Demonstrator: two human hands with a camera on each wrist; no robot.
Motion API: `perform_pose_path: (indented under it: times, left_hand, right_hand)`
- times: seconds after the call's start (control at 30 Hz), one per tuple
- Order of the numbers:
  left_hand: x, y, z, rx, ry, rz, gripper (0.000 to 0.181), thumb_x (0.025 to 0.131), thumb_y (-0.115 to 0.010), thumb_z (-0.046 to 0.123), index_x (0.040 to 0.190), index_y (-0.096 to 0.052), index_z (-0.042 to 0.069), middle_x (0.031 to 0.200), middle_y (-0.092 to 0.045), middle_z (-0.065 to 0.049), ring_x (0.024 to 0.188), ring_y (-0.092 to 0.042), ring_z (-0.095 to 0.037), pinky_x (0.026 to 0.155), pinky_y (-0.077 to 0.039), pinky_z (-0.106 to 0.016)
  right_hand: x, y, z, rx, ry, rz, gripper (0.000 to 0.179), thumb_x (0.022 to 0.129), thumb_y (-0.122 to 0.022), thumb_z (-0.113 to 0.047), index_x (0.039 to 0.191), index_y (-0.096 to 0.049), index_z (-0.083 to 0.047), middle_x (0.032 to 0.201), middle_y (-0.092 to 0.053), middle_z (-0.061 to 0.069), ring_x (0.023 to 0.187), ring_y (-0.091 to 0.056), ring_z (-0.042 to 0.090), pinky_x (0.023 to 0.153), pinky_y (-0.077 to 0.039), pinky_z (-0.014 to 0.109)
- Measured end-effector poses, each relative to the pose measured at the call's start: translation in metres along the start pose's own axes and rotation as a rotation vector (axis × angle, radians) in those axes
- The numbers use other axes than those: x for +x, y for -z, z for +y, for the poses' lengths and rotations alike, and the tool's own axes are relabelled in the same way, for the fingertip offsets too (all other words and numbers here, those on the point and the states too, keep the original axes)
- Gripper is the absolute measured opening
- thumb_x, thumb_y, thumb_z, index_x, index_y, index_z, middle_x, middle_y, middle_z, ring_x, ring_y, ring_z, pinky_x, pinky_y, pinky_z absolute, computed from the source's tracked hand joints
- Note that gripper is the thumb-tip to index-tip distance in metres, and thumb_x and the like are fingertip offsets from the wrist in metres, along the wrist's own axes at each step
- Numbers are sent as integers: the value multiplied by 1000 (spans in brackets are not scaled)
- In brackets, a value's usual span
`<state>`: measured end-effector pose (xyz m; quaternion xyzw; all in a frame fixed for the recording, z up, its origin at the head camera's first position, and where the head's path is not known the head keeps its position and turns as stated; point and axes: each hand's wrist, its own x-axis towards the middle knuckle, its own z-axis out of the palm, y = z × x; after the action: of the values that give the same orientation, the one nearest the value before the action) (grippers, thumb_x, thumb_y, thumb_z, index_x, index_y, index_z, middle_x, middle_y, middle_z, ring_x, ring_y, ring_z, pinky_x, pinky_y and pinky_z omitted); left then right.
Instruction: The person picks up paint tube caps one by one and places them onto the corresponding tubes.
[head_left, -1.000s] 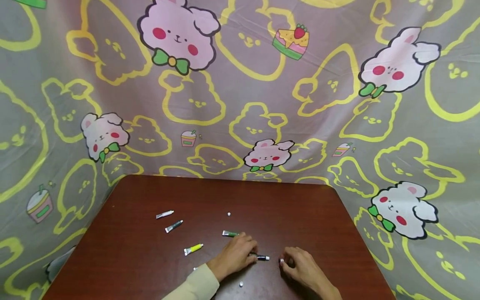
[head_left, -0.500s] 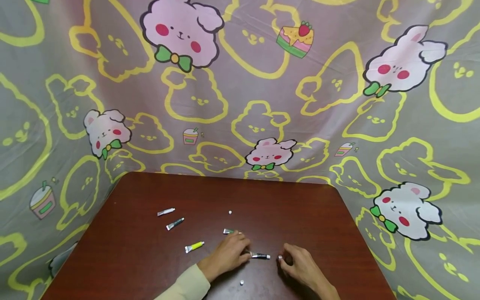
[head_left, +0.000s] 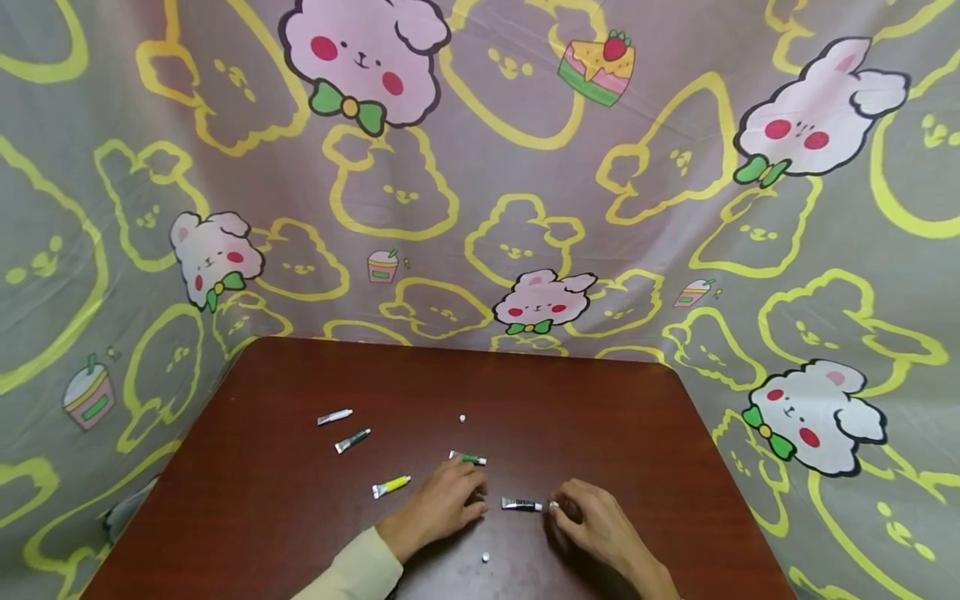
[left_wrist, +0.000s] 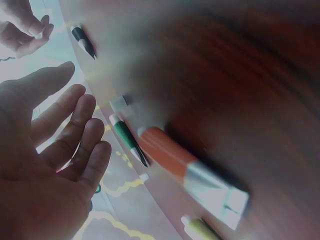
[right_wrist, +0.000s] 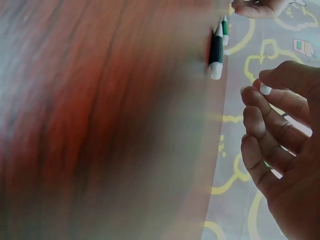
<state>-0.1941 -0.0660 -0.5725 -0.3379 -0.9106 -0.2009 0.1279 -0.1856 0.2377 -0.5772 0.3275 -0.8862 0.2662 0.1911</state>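
Between the hands, a small black paint tube (head_left: 521, 505) lies on the table, its white nozzle end pointing right. My right hand (head_left: 600, 518) pinches a tiny white cap (right_wrist: 265, 89) between thumb and fingers, close beside that end. My left hand (head_left: 442, 502) lies to the left of the black tube, fingers loosely bent and holding nothing. Just beyond its fingers is a green paint tube (head_left: 468, 457). An orange tube (left_wrist: 167, 152) shows in the left wrist view; in the head view the left hand and arm hide it.
Farther left lie a yellow tube (head_left: 392, 487), a dark green tube (head_left: 352, 441) and a white tube (head_left: 334, 417). One loose white cap (head_left: 462, 418) sits toward the back, another cap (head_left: 485, 557) near the front. Patterned cloth (head_left: 405, 292) hangs around the brown table (head_left: 600, 408).
My left hand has moved left, away from the black tube, which now shows whole. My right hand has shifted slightly left with the cap, nearer the tube's end.
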Motion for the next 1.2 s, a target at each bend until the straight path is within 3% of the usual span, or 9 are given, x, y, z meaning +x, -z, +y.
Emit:
perform_pose_path:
  times: [0.3, 0.47, 0.93, 1.2]
  left_hand:
    - [-10, 6, -9, -5, -1, 48, 18, 88, -89, 22, 97, -76, 16, 98, -75, 5, 93, -61, -13, 82, -52, -31]
    - [-18, 10, -17, 10, 6, 82, 20, 86, -91, 22, 96, -75, 16, 97, -74, 4, 88, -60, -14, 80, -52, -33]
    - [-44, 23, -30, 26, 70, 80, 23, 84, -91, 23, 99, -76, 14, 96, -74, 3, 88, -61, -14, 83, -54, -34]
    - [-57, 28, -39, 34, 124, 44, 28, 82, -94, 25, 101, -76, 14, 98, -72, 2, 91, -61, -15, 85, -54, -36]
  right_hand:
    - [8, 0, -6, 26, -36, -8, 27, 79, -88, -3, 94, -73, -20, 86, -66, -18, 72, -55, -4, 63, -43, 15]
    - [11, -2, -7, 16, 5, 15, 29, 77, -88, -3, 92, -71, -20, 86, -67, -15, 76, -56, -4, 67, -45, 15]
    - [20, -8, -13, 43, 108, 42, 27, 77, -86, -1, 93, -72, -17, 86, -68, -11, 77, -62, 0, 72, -48, 13]
    - [23, -12, -18, 55, 115, 34, 30, 75, -88, -1, 94, -71, -17, 85, -67, -12, 76, -61, 1, 70, -47, 12]
